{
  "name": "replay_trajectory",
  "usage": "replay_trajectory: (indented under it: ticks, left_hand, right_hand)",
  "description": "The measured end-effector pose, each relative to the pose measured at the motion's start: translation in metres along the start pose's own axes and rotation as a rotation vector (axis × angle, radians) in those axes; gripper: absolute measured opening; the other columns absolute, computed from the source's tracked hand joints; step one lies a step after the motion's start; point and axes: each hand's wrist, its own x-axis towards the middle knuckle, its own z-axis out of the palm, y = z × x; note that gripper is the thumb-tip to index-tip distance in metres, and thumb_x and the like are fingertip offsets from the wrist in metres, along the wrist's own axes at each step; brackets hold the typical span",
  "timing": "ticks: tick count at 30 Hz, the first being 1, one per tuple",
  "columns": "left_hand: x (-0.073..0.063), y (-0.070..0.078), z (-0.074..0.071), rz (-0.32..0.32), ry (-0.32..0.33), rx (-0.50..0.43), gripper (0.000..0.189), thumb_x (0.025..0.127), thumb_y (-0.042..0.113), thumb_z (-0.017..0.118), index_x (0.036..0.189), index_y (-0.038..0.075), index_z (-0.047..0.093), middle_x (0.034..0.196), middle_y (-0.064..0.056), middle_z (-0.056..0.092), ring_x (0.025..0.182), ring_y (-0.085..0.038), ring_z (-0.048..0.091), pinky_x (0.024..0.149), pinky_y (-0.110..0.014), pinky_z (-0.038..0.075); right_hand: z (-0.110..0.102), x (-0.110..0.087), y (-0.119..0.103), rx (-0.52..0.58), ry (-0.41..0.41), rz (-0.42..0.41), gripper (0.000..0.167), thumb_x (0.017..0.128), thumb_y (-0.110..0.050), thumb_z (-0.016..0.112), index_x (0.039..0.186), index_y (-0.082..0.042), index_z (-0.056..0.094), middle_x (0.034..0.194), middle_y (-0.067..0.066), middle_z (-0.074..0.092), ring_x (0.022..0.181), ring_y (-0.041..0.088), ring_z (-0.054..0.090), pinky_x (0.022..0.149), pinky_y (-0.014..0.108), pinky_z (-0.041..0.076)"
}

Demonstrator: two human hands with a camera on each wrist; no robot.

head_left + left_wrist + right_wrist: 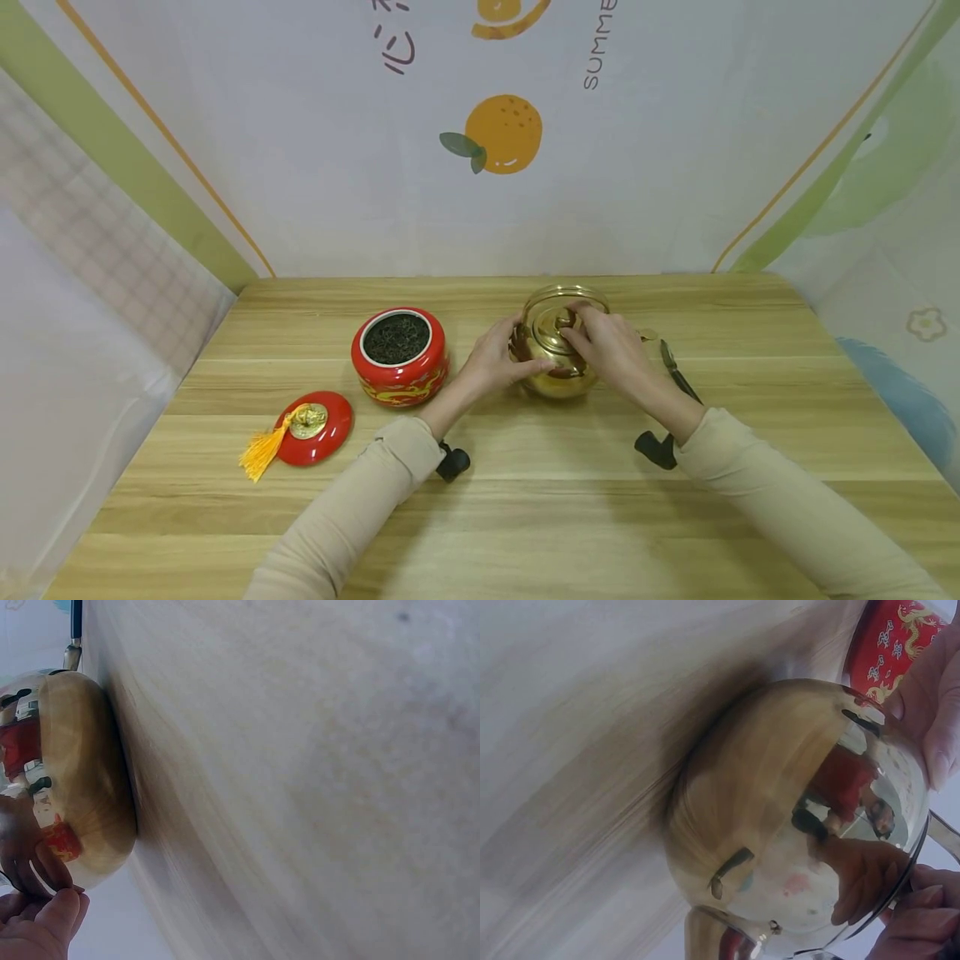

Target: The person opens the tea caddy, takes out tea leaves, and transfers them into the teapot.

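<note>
A shiny brass kettle stands on the table, its arched handle rising behind the lid. My right hand pinches the knob of the round lid, which sits over the kettle's mouth. On the kettle's left side my left hand holds the body, thumb across the front and fingers round the side. The right wrist view shows the kettle's rounded body with the left hand's thumb against it. In the left wrist view, fingertips reach the polished side.
Left of the kettle is an open red jar with a dragon pattern, filled with dark tea leaves. Its red lid, with a gold medallion and yellow tassel, lies nearer. A dark-handled tool lies to the right.
</note>
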Motion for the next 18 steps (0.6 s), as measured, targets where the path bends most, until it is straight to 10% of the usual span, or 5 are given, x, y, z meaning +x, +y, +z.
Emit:
replay_trajectory:
  ticks: [18]
  left_hand:
    - [-0.0004,0.0002,-0.0001,0.002,-0.001,-0.011,0.087,0.076,0.035,0.079,0.144,0.007,0.034,0.145,-0.012,0.041,0.133,-0.027,0.038,0.108,-0.042,0.035]
  right_hand:
    - [0.0042,-0.0041,0.0029,0.043,0.045,-0.017,0.038,0.089,-0.009,0.064,0.123,0.004,0.056,0.055,0.003,0.053,0.043,0.009,0.037,0.040,0.021,0.031]
